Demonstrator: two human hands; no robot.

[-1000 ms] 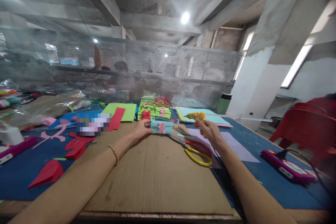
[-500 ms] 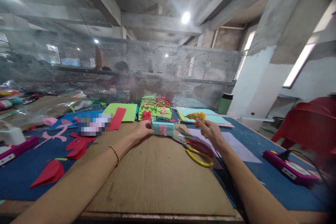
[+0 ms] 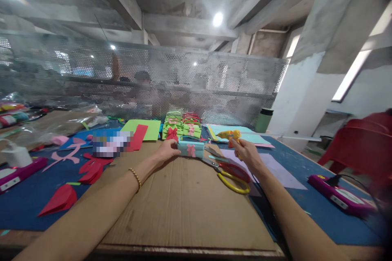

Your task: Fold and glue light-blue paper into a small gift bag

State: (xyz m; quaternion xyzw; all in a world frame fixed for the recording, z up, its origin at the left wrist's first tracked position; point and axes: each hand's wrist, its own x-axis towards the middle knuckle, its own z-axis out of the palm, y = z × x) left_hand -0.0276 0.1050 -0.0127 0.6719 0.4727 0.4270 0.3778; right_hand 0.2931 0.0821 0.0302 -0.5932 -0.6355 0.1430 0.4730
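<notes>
My left hand (image 3: 168, 151) grips the left end of a small light-blue paper bag (image 3: 182, 149) that has a pink bow (image 3: 191, 151) on its front. The bag stands on a brown cardboard sheet (image 3: 171, 208). In my right hand (image 3: 247, 151) is a yellow glue gun (image 3: 230, 134), its nozzle pointing left, above and to the right of the bag. Scissors (image 3: 234, 182) with one red and one yellow handle lie on the cardboard between my hands, blades toward the bag. Just behind the bag stand several small green bags (image 3: 170, 124) with handles and bows.
Red paper cutouts (image 3: 59, 200) and a pink cutout (image 3: 69, 155) lie at left. Lilac paper (image 3: 278, 171) is under my right arm. Purple power strips (image 3: 339, 195) sit on both sides. A green bottle (image 3: 263, 120) stands at the back right, before a perforated metal screen (image 3: 171, 73).
Almost nothing differs. The whole view has shifted slightly; my left hand still holds the blue bag and my right hand still holds the glue gun in nearly the same place.
</notes>
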